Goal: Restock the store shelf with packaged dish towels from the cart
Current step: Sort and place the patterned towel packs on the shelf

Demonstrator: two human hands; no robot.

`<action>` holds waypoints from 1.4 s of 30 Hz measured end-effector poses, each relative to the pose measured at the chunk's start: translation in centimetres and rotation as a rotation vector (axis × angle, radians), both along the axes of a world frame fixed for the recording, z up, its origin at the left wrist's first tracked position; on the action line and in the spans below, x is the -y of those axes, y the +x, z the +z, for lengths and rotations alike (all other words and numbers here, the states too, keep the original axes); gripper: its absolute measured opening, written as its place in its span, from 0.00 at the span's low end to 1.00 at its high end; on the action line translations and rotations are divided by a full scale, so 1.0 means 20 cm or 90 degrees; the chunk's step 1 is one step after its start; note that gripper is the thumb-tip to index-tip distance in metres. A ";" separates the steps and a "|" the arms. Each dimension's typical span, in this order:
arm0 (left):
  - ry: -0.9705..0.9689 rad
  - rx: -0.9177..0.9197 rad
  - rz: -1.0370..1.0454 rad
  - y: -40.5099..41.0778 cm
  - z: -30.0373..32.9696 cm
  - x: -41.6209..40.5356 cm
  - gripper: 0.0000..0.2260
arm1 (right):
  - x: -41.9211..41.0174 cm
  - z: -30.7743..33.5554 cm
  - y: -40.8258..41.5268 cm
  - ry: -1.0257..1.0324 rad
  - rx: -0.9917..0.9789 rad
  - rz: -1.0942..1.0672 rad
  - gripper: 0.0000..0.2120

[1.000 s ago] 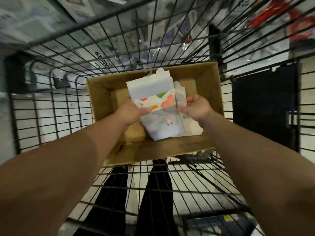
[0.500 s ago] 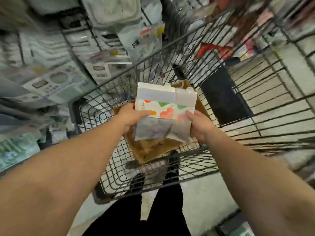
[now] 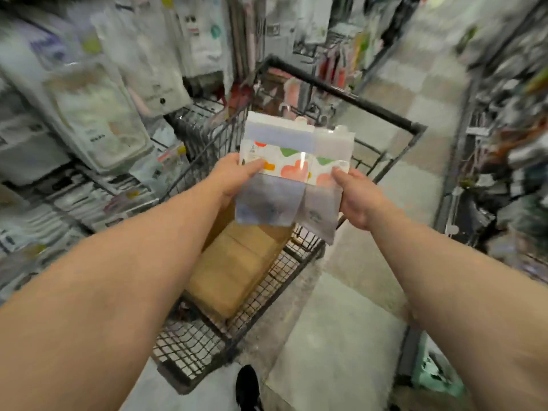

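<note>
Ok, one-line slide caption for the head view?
Both hands, left and right, hold dish towel packs above the cart.

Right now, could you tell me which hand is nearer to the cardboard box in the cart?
Left. The left hand grips the towel packs directly above the cardboard box; the right hand holds them out past the box's right side.

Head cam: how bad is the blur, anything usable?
Head view: shelves and right aisle smear with motion blur; towel packs, left hand and right hand stay fairly sharp; small glare streak on the wrap; wide-angle bends the cart rim.
</note>
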State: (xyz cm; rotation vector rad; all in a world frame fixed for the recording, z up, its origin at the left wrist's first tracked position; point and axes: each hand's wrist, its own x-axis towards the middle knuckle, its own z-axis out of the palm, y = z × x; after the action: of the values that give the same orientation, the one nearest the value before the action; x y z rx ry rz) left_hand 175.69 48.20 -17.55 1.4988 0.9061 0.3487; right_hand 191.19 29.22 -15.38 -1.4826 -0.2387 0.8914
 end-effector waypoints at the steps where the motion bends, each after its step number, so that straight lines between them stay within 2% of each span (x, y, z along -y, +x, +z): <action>1: 0.008 0.007 -0.023 0.04 0.06 0.07 0.20 | 0.08 0.05 0.01 0.011 0.011 -0.019 0.07; 5: 0.012 0.060 -0.097 0.15 0.26 0.41 0.11 | 0.42 0.18 0.02 0.031 0.064 -0.103 0.08; 9: -0.002 0.110 -0.173 0.15 0.38 0.80 0.08 | 0.84 0.28 -0.06 0.044 0.121 -0.143 0.08; 16: -0.009 0.151 -0.218 -0.02 0.56 1.45 0.17 | 1.53 0.45 -0.30 0.039 0.179 -0.233 0.15; 21: 0.037 0.172 -0.229 -0.19 0.70 1.77 0.10 | 1.87 0.58 -0.50 0.040 0.214 -0.240 0.13; 25: 0.063 0.189 -0.239 -0.33 0.81 1.93 0.05 | 2.03 0.66 -0.62 0.058 0.232 -0.254 0.14; 28: 0.071 0.199 -0.244 -0.42 0.86 2.01 0.11 | 2.11 0.70 -0.73 0.100 0.220 -0.263 0.10; 31: 0.055 0.215 -0.244 -0.52 0.91 2.06 0.11 | 2.16 0.74 -0.85 0.128 0.215 -0.274 0.06; 35: 0.019 0.219 -0.259 -0.66 0.93 2.09 0.11 | 2.21 0.76 -1.02 0.135 0.198 -0.282 0.10; 37: 0.003 0.227 -0.269 -0.76 0.93 2.10 0.06 | 2.22 0.78 -1.13 0.146 0.169 -0.274 0.09; 42: 0.003 0.237 -0.296 -1.00 0.94 2.11 0.06 | 2.25 0.80 -1.42 0.160 0.153 -0.300 0.09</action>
State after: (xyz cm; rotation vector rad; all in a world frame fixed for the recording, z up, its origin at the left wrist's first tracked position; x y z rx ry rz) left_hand 155.78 6.06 1.31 1.5324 0.2510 0.2726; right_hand 162.73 -15.70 0.61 -1.3301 -0.1593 0.2940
